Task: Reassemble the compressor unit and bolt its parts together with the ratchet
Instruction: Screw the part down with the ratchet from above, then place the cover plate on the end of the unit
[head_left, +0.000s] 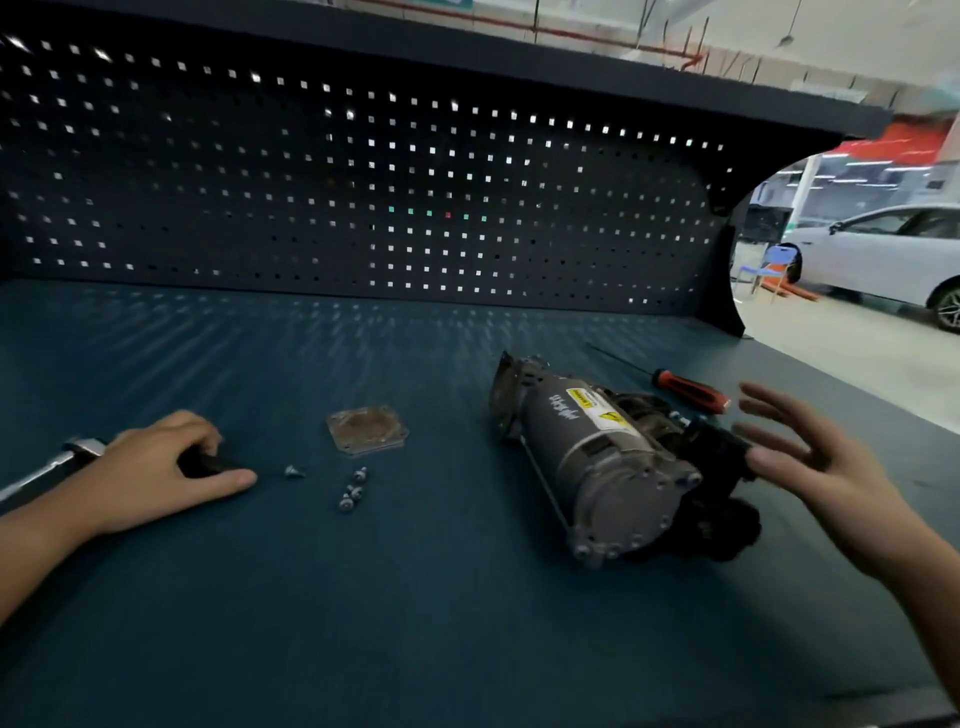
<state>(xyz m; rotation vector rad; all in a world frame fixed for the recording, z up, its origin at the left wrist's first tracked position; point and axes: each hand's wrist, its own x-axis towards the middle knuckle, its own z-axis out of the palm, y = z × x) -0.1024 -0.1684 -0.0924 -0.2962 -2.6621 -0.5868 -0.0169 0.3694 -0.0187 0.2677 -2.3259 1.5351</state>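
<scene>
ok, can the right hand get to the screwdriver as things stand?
Probably yes. The right hand is open and holds nothing, and the screwdriver lies bare on the bench just beyond it. The compressor lies beside that path, not across it.

1. Single head view, worn on the person, looked forward and down over the bench (363, 597).
2. Faced the pegboard (363, 182) at the back; car (883, 254) showed far right.
3. Close range: left hand (156, 467) entered lower left, right hand (831, 467) lower right, compressor (597, 457) lay centre-right.
4. Wide-angle lens; shelf edge and pegboard bowed toward the frame edges.
</scene>
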